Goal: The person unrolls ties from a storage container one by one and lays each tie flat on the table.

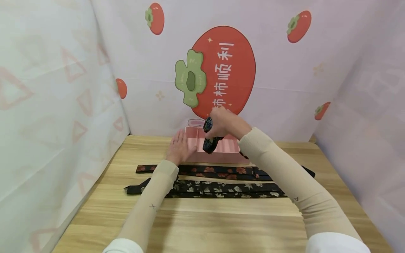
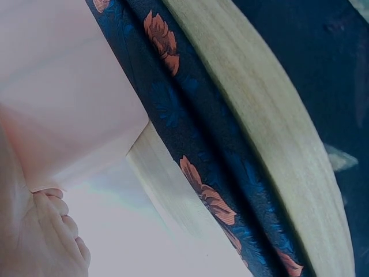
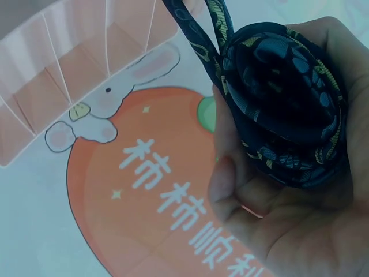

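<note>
A pink divided box (image 1: 218, 158) stands at the back of the table. My left hand (image 1: 178, 147) rests against its left end, fingers extended and thumb near the front wall. Above the box, my right hand (image 1: 227, 121) grips a rolled dark necktie (image 3: 288, 104) with blue and yellow patterning. A loose length of that tie dangles toward the box. The right wrist view shows the fingers curled round the coil. In front of the box lies a dark necktie with orange-red flowers (image 1: 234, 172), and nearer to me a black necktie with pale flowers (image 1: 218, 189).
Behind the box hangs a white cloth backdrop (image 1: 278, 70) printed with a large persimmon and a rabbit. Cloth walls (image 1: 57, 116) enclose the wooden table (image 1: 221, 225) at left and right. Thin dividers (image 3: 57, 60) split the box into several compartments.
</note>
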`<state>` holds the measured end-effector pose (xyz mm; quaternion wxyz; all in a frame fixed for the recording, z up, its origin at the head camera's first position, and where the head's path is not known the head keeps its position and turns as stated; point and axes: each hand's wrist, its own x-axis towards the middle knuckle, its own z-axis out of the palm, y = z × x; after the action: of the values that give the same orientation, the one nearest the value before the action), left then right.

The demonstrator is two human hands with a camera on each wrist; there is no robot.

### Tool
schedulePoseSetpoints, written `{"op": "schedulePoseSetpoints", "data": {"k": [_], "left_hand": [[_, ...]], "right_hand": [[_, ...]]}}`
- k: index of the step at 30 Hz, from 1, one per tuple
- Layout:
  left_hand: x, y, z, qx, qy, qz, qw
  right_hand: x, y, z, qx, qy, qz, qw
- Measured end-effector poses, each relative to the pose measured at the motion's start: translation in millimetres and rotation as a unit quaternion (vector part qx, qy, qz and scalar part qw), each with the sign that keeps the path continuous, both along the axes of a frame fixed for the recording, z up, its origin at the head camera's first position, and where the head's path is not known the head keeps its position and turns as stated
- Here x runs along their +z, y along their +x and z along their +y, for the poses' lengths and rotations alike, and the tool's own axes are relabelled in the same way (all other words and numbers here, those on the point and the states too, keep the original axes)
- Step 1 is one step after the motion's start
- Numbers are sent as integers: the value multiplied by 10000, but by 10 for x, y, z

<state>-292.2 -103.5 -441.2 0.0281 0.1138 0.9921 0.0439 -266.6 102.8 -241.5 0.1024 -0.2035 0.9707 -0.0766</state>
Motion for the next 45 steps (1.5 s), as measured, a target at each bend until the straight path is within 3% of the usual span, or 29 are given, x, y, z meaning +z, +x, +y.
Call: {"op": "schedulePoseSetpoints", "data": {"k": [9,16,22,26,30,37,41,45], "left_hand": [[2,-23,-16,-59,169,-34,9998],[-17,-25,-30,-106,321,-21,9994],[-1,-8,-80,-123,299,8,9995],[7,-12,-64,-112,376,-16,9992],[5,-8,-34,-94,437,-27,9990],[-11,-28,-28,-71,481,-96,9988],[-3,-34,-17,-45,539,-88,9985],[7,-30,-7,-40,515,-119,9986]], "right_hand": [[-51,519,174,-118,-285,-47,9995],[-261,899,325,-559,-902,-624,9924],[-630,1170,421,-449,-1516,-626,9854],[-916,1341,493,-605,-1951,-874,9750],[-1185,1454,561,-957,-2183,-1510,9594],[-1661,1588,632,-1733,-2405,-1932,9353],[-1842,1681,641,-1957,-2274,-1943,9339],[-1961,1780,625,-1956,-1845,-1667,9486]]}}
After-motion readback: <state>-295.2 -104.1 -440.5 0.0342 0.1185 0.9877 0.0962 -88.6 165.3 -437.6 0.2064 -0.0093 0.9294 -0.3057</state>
